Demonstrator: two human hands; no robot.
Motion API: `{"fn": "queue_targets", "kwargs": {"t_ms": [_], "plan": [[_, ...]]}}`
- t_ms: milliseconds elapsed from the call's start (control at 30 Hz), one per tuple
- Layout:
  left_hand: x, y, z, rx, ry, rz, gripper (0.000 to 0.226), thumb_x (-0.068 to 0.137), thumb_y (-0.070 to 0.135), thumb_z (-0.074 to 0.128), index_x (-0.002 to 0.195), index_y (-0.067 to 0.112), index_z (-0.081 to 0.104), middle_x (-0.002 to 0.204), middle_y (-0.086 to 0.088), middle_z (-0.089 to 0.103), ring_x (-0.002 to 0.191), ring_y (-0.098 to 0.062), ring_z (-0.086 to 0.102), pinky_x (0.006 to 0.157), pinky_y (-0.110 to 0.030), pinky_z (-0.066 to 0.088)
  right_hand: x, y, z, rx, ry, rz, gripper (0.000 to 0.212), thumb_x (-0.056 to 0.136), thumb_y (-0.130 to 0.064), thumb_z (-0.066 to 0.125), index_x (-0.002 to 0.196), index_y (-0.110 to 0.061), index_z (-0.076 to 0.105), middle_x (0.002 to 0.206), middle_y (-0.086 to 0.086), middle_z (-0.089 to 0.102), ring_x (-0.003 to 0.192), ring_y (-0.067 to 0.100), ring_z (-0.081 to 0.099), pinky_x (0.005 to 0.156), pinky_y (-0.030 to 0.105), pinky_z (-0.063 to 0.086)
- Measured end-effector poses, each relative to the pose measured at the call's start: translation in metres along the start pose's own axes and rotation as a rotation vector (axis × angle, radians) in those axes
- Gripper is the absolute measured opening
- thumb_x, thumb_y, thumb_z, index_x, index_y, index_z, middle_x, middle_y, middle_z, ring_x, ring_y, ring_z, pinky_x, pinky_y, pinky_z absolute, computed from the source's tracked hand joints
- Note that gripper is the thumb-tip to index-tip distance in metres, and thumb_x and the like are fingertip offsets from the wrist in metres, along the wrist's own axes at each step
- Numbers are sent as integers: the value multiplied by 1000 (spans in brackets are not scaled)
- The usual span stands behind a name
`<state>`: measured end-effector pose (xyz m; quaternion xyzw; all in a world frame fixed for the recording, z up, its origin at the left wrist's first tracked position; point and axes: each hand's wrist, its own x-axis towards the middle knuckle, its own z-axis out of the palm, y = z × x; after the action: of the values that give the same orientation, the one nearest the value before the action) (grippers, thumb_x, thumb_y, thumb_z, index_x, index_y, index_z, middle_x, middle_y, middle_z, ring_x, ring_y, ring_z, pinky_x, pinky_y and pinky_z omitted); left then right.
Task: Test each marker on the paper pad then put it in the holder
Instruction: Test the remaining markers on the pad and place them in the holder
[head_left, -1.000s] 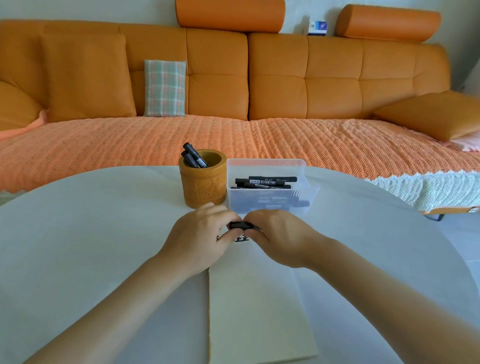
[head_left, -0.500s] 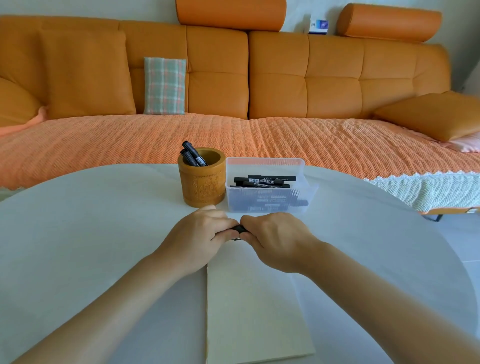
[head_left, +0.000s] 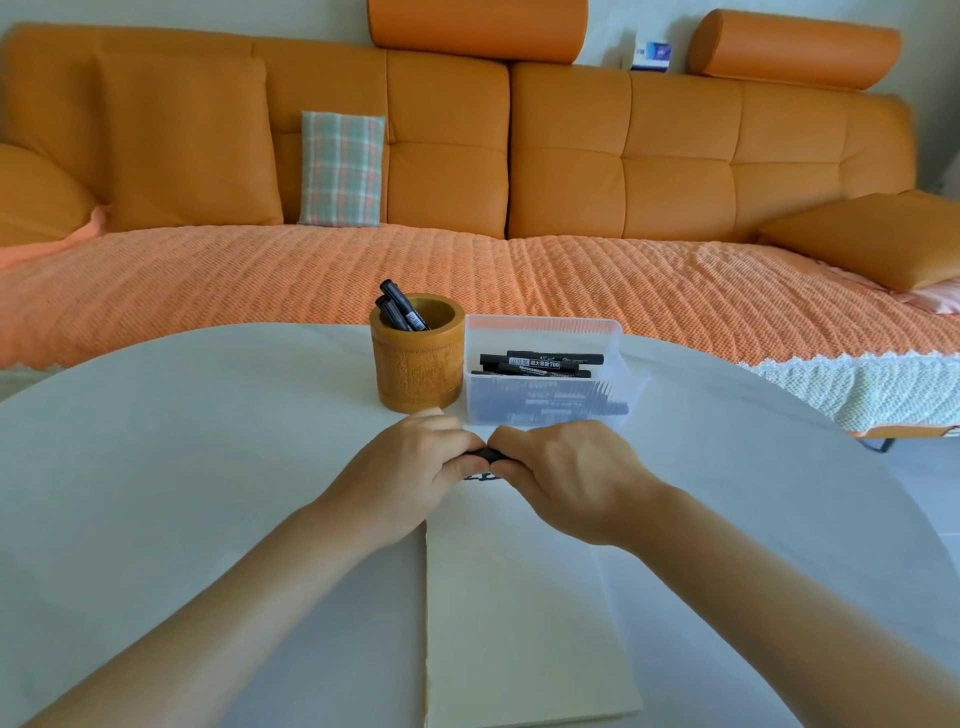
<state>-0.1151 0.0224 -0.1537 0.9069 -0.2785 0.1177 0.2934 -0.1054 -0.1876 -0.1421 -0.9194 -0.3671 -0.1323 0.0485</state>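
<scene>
A black marker (head_left: 487, 456) lies crosswise between my two hands, just above the far end of the cream paper pad (head_left: 519, 613). My left hand (head_left: 415, 467) grips its left end and my right hand (head_left: 566, 473) grips its right end; only a short black stretch shows between the fingers. Black ink marks (head_left: 480, 477) show on the pad under the hands. Behind the hands stands the carved wooden holder (head_left: 415, 374) with two markers (head_left: 400, 312) sticking out. To its right a clear plastic box (head_left: 545, 384) holds several black markers.
Everything rests on a round white table (head_left: 182, 467). An orange sofa (head_left: 519, 156) with a plaid cushion (head_left: 343, 169) runs along the far side behind the table.
My hands have drawn closer together along the marker, so less of its black barrel shows between them. Holder and box have not moved.
</scene>
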Motion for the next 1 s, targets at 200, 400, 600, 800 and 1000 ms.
{"fn": "queue_targets", "kwargs": {"t_ms": [200, 400, 600, 800, 1000], "plan": [[2, -4, -1, 80, 40, 4, 16, 94, 35, 61, 103, 28, 72, 84, 13, 60, 87, -7, 49, 67, -37, 48, -1, -5, -9, 129, -8, 20, 51, 94, -52, 43, 134, -21, 35, 68, -8, 55, 62, 20, 55, 59, 36, 46], [-4, -27, -12, 166, 95, -165, 18, 90, 38, 65, 106, 33, 71, 92, 20, 59, 89, -4, 48, 70, -27, 47, -5, 16, -15, 450, -51, 177, 31, 94, 0, 40, 96, -31, 43, 85, -4, 50, 74, 18, 48, 68, 30, 43], [-7, -43, -7, 165, 122, -348, 20, 92, 37, 62, 109, 32, 72, 96, 15, 58, 95, -9, 47, 77, -32, 48, -2, 22, -16, 1106, -5, 418, 54, 94, 15, 37, 118, -21, 70, 110, 7, 63, 92, 17, 63, 83, 26, 53], [-8, -50, 5, 169, 35, -358, 30, 96, 39, 54, 123, 33, 67, 98, 16, 52, 99, -9, 42, 84, -32, 47, -5, 16, -3, 1040, -84, 343, 42, 93, 1, 59, 123, -28, 65, 88, -6, 55, 81, 10, 55, 82, 28, 53], [-9, -44, 6, 29, -48, -323, 58, 87, 66, 44, 130, 31, 61, 113, 20, 49, 115, -3, 33, 107, -30, 32, -5, 10, 8, 1214, 102, 527, 25, 101, -13, 47, 109, -20, 70, 79, 6, 63, 63, 24, 57, 53, 26, 37]]}}
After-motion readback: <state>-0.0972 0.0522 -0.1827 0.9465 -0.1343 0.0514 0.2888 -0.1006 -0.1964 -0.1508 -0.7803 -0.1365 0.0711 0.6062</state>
